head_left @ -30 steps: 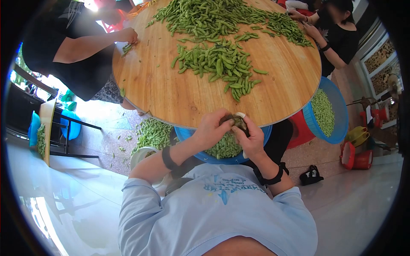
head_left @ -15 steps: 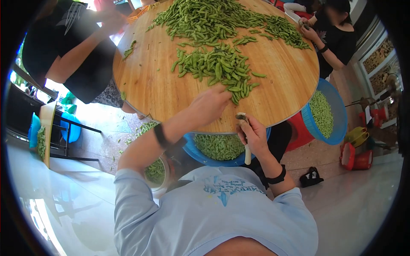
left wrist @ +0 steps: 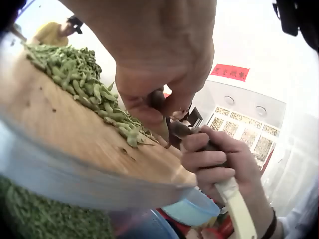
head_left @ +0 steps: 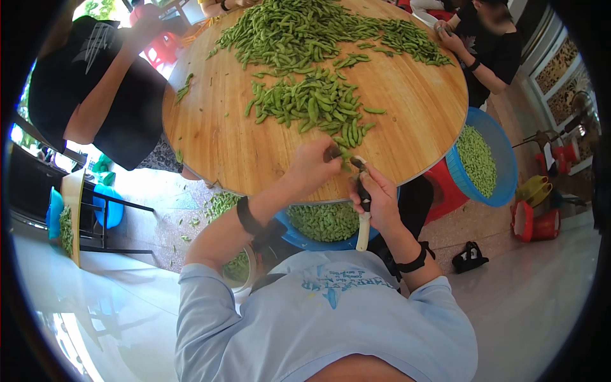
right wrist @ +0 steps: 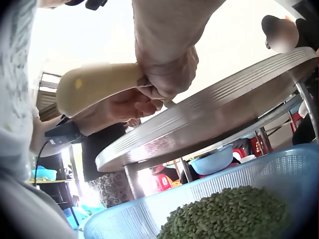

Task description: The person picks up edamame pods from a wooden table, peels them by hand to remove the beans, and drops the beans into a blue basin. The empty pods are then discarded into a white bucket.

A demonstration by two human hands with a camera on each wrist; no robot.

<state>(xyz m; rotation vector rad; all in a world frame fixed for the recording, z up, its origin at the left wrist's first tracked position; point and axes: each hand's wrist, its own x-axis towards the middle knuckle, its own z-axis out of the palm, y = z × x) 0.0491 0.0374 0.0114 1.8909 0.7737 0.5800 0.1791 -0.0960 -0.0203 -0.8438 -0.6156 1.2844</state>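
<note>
Below the nearest pods (head_left: 353, 134), at the table's near edge, my left hand (head_left: 312, 167) pinches a blurred green pod (head_left: 345, 156). Beside it, my right hand (head_left: 379, 197) grips a tool whose cream handle (head_left: 363, 232) points down towards my lap. In the left wrist view my left hand (left wrist: 159, 64) has its fingertips bent close to the dark upper end of the tool (left wrist: 179, 130), which hides the pod. The right wrist view shows my right hand (right wrist: 169, 74) round the cream handle (right wrist: 97, 89), with my left hand (right wrist: 119, 109) behind.
Piles of pods (head_left: 286, 38) cover the far part of the round wooden table (head_left: 216, 127). Under its near edge is a blue basket of shelled beans (right wrist: 114, 219). Another blue basket (head_left: 503, 153) stands at the right. People are at the table's left and right sides.
My left hand first reached forward to the pods, then came back towards the right hand with a pod. The right hand's tool handle has swung into view. The person at the left has raised an arm.
</note>
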